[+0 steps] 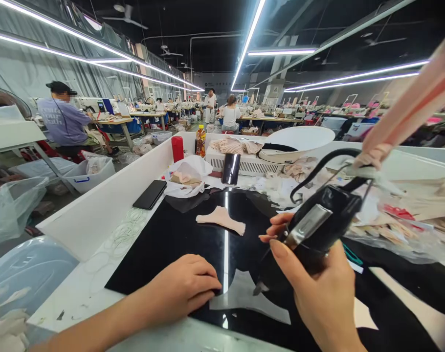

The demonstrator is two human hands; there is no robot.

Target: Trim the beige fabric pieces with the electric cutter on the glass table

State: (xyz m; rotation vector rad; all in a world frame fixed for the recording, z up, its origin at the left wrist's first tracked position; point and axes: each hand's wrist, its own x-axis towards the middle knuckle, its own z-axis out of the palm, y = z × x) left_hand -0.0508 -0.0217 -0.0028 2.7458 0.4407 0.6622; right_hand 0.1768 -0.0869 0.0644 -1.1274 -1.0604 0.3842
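My right hand (pixel 318 288) grips a black corded hand tool (pixel 310 234) with a metal plate on its side. The tool hangs from a twisted pink fabric strip (pixel 402 107), and its tip points down over a sheer grey fabric piece (pixel 244 298) on the glossy black board (pixel 152 259). My left hand (pixel 186 283) rests on the board with its fingers curled together, fingertips at the left edge of the sheer piece. Farther back on the board lies a beige cut piece (pixel 220 219) of similar shape.
A black phone (pixel 149 194) lies on the left ledge, near looped thin cords (pixel 129 227). Behind the board stand a bag-lined container (pixel 188 178), a drink bottle (pixel 200 141) and a white slotted box (pixel 244 166). Fabric scraps (pixel 402 220) heap at right. Other people sit farther off.
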